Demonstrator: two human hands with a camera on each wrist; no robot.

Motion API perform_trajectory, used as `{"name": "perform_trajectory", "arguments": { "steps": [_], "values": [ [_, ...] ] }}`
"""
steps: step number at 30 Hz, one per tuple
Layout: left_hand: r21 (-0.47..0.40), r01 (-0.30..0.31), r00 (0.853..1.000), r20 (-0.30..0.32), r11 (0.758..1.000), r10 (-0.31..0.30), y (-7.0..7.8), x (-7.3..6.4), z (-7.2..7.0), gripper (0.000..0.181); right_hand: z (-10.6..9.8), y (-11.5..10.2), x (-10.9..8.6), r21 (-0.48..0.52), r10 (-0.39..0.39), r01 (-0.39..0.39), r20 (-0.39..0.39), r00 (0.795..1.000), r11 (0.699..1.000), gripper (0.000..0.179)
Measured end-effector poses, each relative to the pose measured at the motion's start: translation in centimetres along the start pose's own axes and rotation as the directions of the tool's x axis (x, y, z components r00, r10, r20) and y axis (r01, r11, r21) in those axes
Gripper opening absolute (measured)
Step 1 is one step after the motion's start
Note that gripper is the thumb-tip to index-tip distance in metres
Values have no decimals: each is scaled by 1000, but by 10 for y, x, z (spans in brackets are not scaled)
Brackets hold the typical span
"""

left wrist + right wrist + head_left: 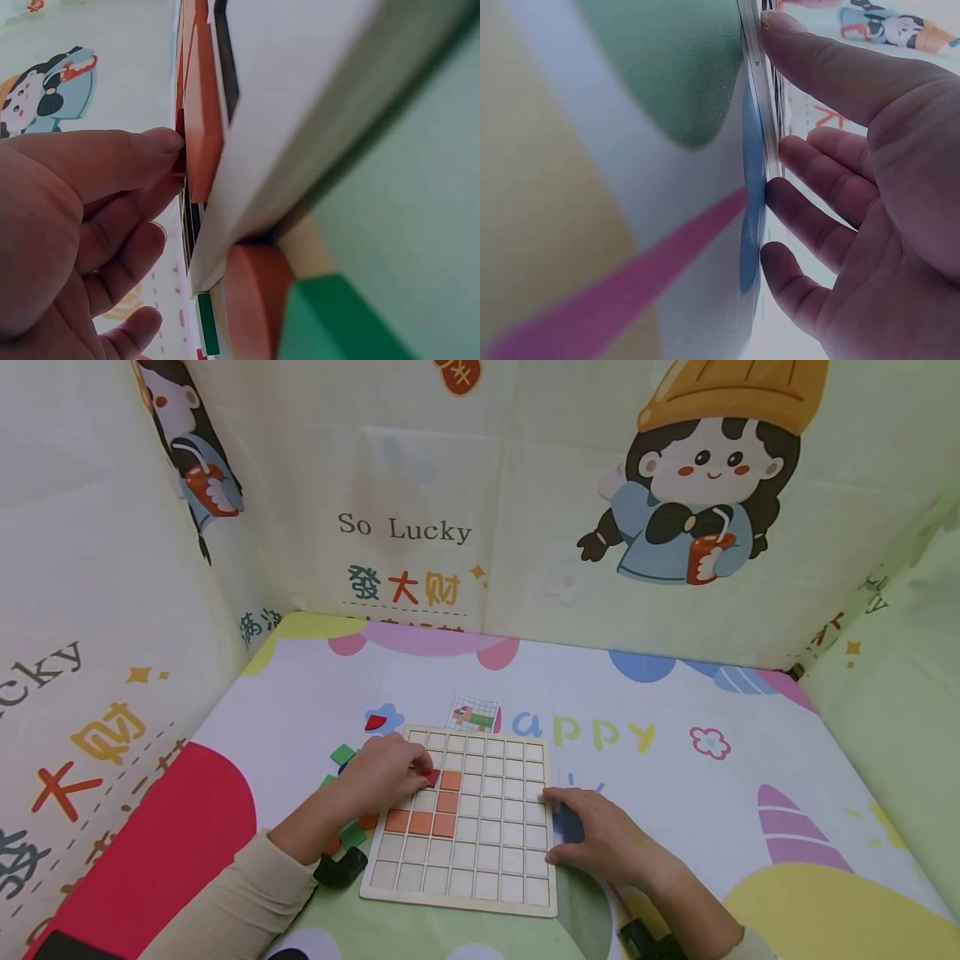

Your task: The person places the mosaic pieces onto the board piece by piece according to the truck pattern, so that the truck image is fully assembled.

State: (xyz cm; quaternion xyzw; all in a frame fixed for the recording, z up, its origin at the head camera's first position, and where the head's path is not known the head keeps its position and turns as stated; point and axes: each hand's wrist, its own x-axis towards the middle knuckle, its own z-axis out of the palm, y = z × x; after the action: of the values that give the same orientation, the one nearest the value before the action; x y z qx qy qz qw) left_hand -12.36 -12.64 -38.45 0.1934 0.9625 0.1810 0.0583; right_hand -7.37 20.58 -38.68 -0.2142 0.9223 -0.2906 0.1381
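A pale wooden grid board (pixel 491 860) lies flat on the printed table cover. Several orange square tiles (pixel 422 823) fill cells in its left half, in a row and a column. Over that side my left hand (pixel 384 768) pinches a small red tile (pixel 432 777) between thumb and fingertips, just left of the top orange tile. In the left wrist view the red tile (pixel 180 144) is mostly hidden by the thumb and stands right beside an orange tile (pixel 202 112). At the board's right edge, my right hand (pixel 600 822) rests its thumb and forefinger against the rim, fingers loosely extended.
Loose green pieces (pixel 352 835) and orange ones (pixel 368 821) lie along the board's left side, partly under my left arm. A red piece (pixel 375 722) sits beyond that hand. Behind the board is a small pattern card (pixel 472 713). Printed cloth walls (pixel 525 510) enclose the table.
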Motion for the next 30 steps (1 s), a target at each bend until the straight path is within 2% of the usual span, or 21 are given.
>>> {"name": "perform_trajectory", "arguments": {
  "steps": [14, 26, 30],
  "values": [
    [-6, -66, 998, -3, 998, 66, 1, -3, -3, 4, -1, 0, -1, 10, 9, -9, 5, 1000, 1000, 72],
    [-43, -37, 999, 2, 998, 37, 1, -3, -4, 10, -1, -1, 0, 17, 16, -17, 6, 1000, 1000, 72],
    [-63, -39, 999, 6, 997, 39, -2, -3, -10, 16, -1, -1, 0, 7, 10, -10, 1, 1000, 1000, 72]
  ]
}}
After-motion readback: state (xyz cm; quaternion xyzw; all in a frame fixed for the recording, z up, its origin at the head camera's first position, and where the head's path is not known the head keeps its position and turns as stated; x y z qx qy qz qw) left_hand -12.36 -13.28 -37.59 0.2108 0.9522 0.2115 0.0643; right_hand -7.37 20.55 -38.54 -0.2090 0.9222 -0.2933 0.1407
